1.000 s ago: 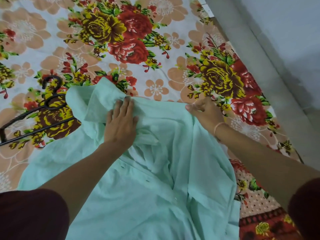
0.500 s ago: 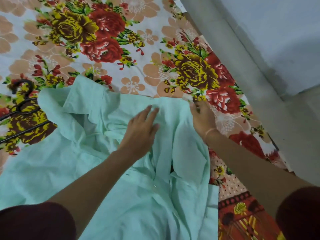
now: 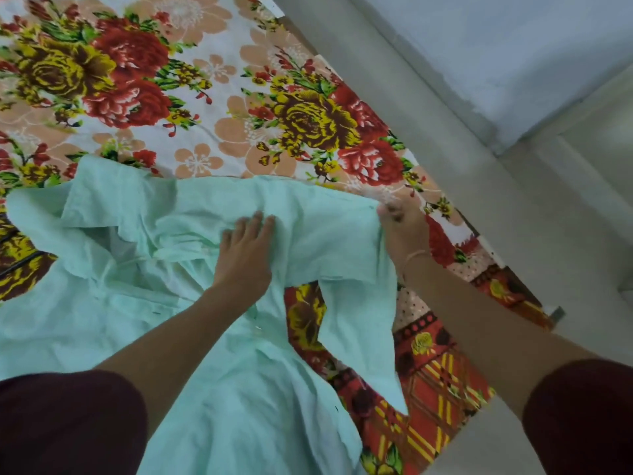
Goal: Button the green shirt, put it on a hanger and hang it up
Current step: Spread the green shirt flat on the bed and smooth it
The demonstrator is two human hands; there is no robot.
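The pale green shirt (image 3: pixel 137 303) lies spread on a floral bedsheet, collar towards the far side, its front still rumpled. My left hand (image 3: pixel 245 255) rests flat on the cloth near the middle of the shirt, fingers straight. My right hand (image 3: pixel 400 231) pinches the shirt's right shoulder and sleeve edge and holds it stretched out to the right. The sleeve (image 3: pixel 356 337) hangs down below that hand. Only a thin black piece of the hanger (image 3: pixel 20 262) shows at the left edge, next to the shirt.
The floral bedsheet (image 3: pixel 205 97) covers the bed. The bed's right edge (image 3: pixel 479 255) runs diagonally, with grey floor (image 3: pixel 445 132) and a pale wall beyond it. My dark red sleeves fill the lower corners.
My right hand has drawn the shirt's right side outward, so the sleeve is spread. My left hand slid to the right along the cloth. The view has shifted right; the hanger is nearly out of frame.
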